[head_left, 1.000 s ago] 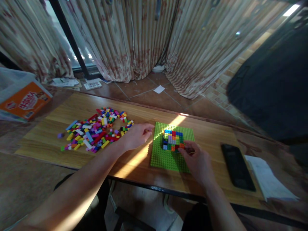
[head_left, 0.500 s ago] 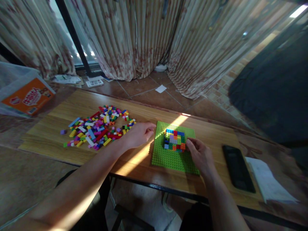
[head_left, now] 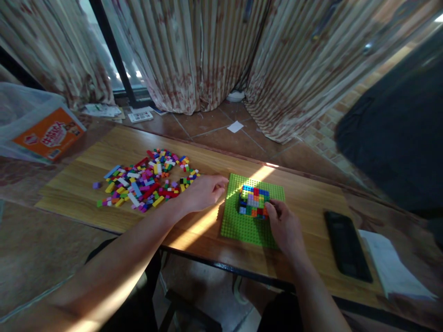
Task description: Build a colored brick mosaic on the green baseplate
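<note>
A green studded baseplate (head_left: 238,228) lies on the wooden table, carrying a low, multicoloured structure of toy bricks (head_left: 254,200). My right hand (head_left: 285,223) reaches over the plate's right side. Its thumb and fingers are closed on a brick at the structure's right edge, mostly hidden by the fingertips. Beside the plate's left edge, my left hand (head_left: 206,191) hovers with its fingers curled together; whatever they may hold cannot be seen. Left of that hand spreads a pile of loose toy bricks (head_left: 138,182) in many colours and lengths.
A black phone (head_left: 347,246) and white paper (head_left: 394,265) lie on the right. At far left stands a clear plastic tub (head_left: 31,103) with an orange label. Curtains (head_left: 173,55) hang behind the table (head_left: 83,159), and a band of sunlight crosses it.
The whole view has shifted slightly, so everything appears a little further right. My right hand has moved slightly left over the structure's right edge. My left hand stays beside the plate.
</note>
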`<state>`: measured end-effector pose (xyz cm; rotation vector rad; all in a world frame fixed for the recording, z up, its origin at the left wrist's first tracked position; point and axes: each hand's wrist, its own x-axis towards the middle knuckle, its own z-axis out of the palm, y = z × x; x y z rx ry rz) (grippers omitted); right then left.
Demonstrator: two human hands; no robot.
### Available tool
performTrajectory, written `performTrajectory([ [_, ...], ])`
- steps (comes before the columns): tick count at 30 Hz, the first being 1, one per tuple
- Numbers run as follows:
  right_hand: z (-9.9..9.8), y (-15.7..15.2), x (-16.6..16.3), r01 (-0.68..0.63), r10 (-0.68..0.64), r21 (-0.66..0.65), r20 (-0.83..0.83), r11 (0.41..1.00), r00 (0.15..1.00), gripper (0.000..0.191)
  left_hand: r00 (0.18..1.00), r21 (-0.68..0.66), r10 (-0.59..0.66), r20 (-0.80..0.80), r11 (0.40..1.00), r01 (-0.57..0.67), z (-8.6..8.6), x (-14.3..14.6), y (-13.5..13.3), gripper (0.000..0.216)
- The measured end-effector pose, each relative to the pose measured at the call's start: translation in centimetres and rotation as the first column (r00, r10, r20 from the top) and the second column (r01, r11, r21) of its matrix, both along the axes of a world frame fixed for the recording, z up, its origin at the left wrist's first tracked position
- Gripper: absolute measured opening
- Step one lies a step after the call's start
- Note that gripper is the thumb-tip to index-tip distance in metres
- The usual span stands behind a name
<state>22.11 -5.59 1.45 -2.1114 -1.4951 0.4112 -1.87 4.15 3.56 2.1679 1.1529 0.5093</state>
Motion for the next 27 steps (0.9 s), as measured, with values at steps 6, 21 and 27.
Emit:
performTrajectory([
  [6, -0.1, -0.1, -1.0, 0.033, -0.025, -0.065, 0.127, 0.997, 0.992, 0.045, 1.0, -0.007, -0.023, -0.016, 1.0, 0.023, 0.2, 0.0, 0.1, 0.031],
  [21, -0.3, 0.5, 0.8, -0.02, 0.018, -0.043, -0.048, 0.999, 0.999, 0.05, 1.0, 0.027, 0.028, -0.008, 0.999, -0.028, 0.3, -0.6, 0.5, 0.037],
  [27, 0.8, 0.7, 2.0, -0.04, -0.012, -0.081, -0.557, 0.996, 0.83, 0.043, 0.997, 0.039, 0.071, -0.026, 0.997, -0.07, 0.6, -1.4, 1.1, 0.038],
])
